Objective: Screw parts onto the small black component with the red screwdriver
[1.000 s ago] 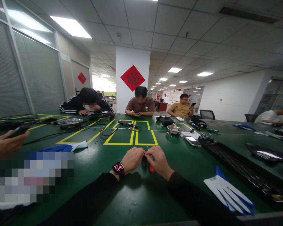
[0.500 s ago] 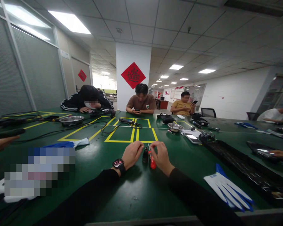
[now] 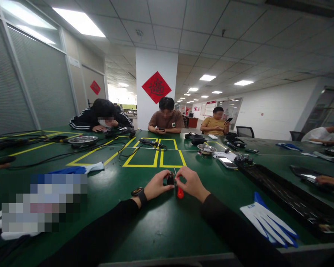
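My left hand has its thumb and fingers closed around a small black piece with a narrow, metallic-looking top; its exact kind is too small to make out. Just to the right, my right hand pinches a screwdriver with a red handle. The handle's rounded end points toward me, and the thin metal shaft rises past my fingers, pointing away. Both hands are close together, low over the green table. Part of the screwdriver is hidden behind the right fingertips.
A white and blue glove lies right of my forearm, beside a long black tray. Past my hands are a phone, a metal bowl and a cabled tool. Another glove lies left. Several people sit around the table.
My left hand has lowered, and its fingers have closed around the black piece, which stood between my hands before. The right hand stays at the screwdriver, nearly unmoved.
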Available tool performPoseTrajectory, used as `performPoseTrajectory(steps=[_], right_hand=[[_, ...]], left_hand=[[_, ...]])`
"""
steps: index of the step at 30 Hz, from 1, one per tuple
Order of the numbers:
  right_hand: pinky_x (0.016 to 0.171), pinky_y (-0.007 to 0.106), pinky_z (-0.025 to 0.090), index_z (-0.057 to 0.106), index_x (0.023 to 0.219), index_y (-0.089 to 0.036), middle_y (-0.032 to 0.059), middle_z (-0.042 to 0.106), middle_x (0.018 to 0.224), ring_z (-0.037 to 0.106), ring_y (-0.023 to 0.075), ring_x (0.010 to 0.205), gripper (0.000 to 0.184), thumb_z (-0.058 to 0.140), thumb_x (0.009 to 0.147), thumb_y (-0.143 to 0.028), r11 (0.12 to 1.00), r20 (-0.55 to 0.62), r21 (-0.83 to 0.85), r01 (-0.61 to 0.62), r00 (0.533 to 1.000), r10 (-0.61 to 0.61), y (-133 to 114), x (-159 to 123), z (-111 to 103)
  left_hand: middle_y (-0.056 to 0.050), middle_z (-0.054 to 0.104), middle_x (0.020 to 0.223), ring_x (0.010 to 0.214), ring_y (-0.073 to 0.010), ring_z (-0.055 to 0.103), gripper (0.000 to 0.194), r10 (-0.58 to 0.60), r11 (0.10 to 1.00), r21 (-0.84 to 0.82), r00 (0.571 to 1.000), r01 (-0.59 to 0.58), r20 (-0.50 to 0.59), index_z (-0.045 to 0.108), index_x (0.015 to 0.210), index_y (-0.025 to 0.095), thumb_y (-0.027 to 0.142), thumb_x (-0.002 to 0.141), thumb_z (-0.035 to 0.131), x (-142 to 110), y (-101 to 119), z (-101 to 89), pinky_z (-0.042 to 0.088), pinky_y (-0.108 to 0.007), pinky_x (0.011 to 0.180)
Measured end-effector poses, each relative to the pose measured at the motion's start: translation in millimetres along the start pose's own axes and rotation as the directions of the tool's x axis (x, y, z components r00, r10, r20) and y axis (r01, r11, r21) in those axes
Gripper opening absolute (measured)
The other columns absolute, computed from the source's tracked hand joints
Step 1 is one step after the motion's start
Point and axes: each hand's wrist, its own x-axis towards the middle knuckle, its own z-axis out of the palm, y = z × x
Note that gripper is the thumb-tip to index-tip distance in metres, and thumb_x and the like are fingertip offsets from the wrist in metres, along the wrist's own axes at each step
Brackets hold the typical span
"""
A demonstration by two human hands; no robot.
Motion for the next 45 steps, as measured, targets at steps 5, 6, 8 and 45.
performPoseTrajectory(steps=[5,6,8,45], right_hand=[[0.069,0.027,0.039,0.057,0.076,-0.019,0.0043,0.058,0.08,0.051,0.0168,0.078,0.003,0.054,0.077,-0.018,0.988,0.14,-0.096,0.121,0.984,-0.107,-3.0,1.4,1.9],[0.069,0.027,0.039,0.057,0.076,-0.019,0.0043,0.058,0.08,0.051,0.0166,0.078,0.003,0.054,0.077,-0.018,0.985,0.151,-0.117,0.129,0.982,-0.111,-2.9,1.8,2.3],[0.068,0.026,0.038,0.058,0.076,-0.019,0.0043,0.057,0.08,0.051,0.0161,0.078,0.004,0.055,0.078,-0.02,0.977,0.177,-0.15,0.152,0.976,-0.125,-2.4,2.6,2.5],[0.061,0.023,0.038,0.058,0.079,-0.018,0.0024,0.057,0.078,0.053,0.0125,0.068,0.007,0.053,0.08,-0.022,0.992,0.178,-0.064,0.106,0.98,-0.093,4.5,1.9,1.2]], left_hand=[[-0.004,0.059,0.086,0.078,-0.0174,0.055,0.028,0.033,0.999,-0.013,0.999,-0.033,0.038,0.056,0.092,0.016,0.03,0.069,0.065,-0.6,-6.4,1.7,0.044,-0.028,0.071],[-0.004,0.06,0.086,0.077,-0.0172,0.055,0.026,0.029,1.0,-0.014,0.998,-0.028,0.048,0.056,0.091,0.016,0.029,0.07,0.064,-0.6,-6.2,2.0,0.044,-0.028,0.071],[-0.003,0.06,0.084,0.076,-0.0168,0.055,0.025,0.018,1.0,-0.001,0.998,-0.018,0.055,0.056,0.09,0.015,0.029,0.071,0.064,-0.7,-4.8,2.2,0.044,-0.027,0.069],[-0.002,0.06,0.082,0.075,-0.0156,0.054,0.025,-0.018,0.999,0.031,0.998,0.016,0.068,0.057,0.089,0.015,0.034,0.073,0.061,0.3,0.0,0.3,0.043,-0.026,0.068]])
